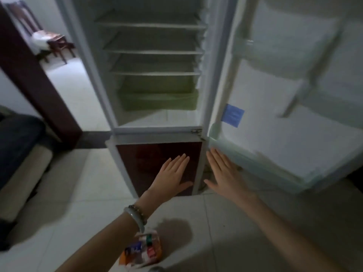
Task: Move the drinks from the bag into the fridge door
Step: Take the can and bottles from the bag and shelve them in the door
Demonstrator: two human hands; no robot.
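Both flat empty hands, left hand (172, 174) and right hand (224, 173), point toward fridge door (284, 122).

We face the fridge (157, 75), its fridge door (284, 124) swung out to our right. Below the shelves sits the lower door (157, 160). The bag (143, 250) lies on the floor (78, 193) before it, under our left arm.
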